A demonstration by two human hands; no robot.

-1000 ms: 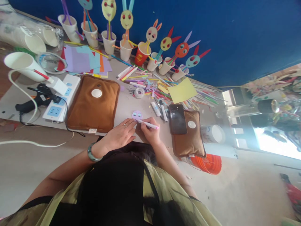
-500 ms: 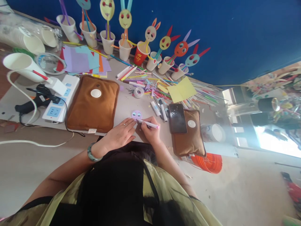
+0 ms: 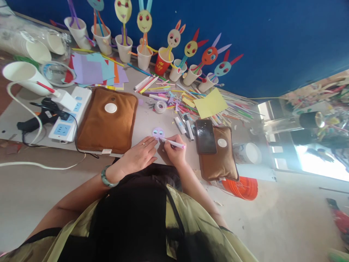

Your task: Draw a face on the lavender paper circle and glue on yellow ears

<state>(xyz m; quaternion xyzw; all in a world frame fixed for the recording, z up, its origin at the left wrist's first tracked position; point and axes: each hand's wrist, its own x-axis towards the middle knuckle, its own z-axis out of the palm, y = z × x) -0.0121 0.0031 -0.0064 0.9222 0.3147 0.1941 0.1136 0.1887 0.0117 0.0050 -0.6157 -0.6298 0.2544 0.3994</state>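
**Thin purple disc [image 3: 158,133] pinned lightly at its lower edge, pen [image 3: 174,144] at hand**

The left hand [image 3: 140,153] lies flat, fingers extended and closed around nothing, its fingertips at the lower-left edge of the disc. The right hand [image 3: 175,152] grips the pen between thumb and fingers near its tip, which sits at the disc's lower edge; whether it touches the surface is too small to tell.

The disc, with two eyes on it, lies on the table [image 3: 144,118] directly in front of the hands. It looks like paper or thin card: very light, apt to slide or turn under the pen, and easily creased. Light pressure from flat fingertips on the rim suits it, clear of the eyes, which might smudge. The pen seems light, stiff and smooth, best held low on the barrel.

Beyond, a white tube [image 3: 180,125] and a dark-capped marker [image 3: 188,127] lie near the right hand, with a tape roll [image 3: 160,107] farther back. Brown cushions flank the work, left [image 3: 106,127] and right [image 3: 228,156].
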